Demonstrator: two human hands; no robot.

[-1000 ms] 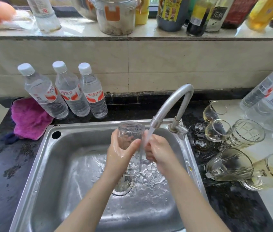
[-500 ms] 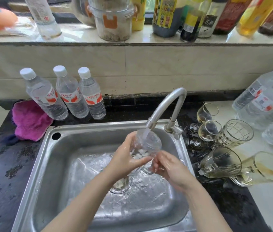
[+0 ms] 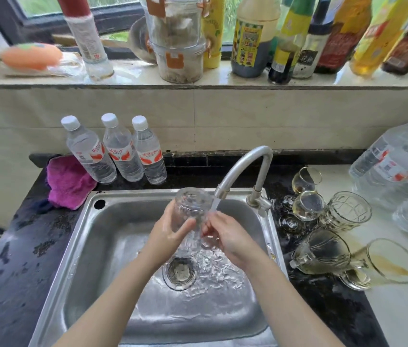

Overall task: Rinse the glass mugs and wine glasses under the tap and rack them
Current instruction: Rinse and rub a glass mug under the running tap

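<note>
Sink: a steel basin (image 3: 112,246) fills the near middle, with water rippling over its floor round the drain (image 3: 179,271).
Left hand: the left hand (image 3: 170,231) is wrapped round a clear glass mug (image 3: 191,216), thumb across the near wall, holding it roughly upright above the drain.
Right hand: the right hand (image 3: 225,234) is just right of the mug with fingers curled in against its lower side; it looks to be gripping a part of the glass there, though the water blurs exactly what.
Water: a thin stream drops from the tap (image 3: 244,169) onto the right hand's fingers, right beside the mug.
Dirty glasses: on the right counter, near to far, lie a tumbled mug with brownish dregs (image 3: 390,264), a mug on its side (image 3: 323,251), a ribbed mug (image 3: 348,211), and two small wine glasses (image 3: 308,204) tipped over toward the tap.
Left counter: a magenta cloth (image 3: 69,182) lies at the sink's far-left corner.
Small bottles: three water bottles (image 3: 120,151) stand in a row behind the sink, just right of the cloth.
Large bottles: big water bottles (image 3: 395,166) are at the far right.
Sill: sauce and oil bottles (image 3: 285,38) and stacked plastic jars (image 3: 177,38) line the ledge under the window.
</note>
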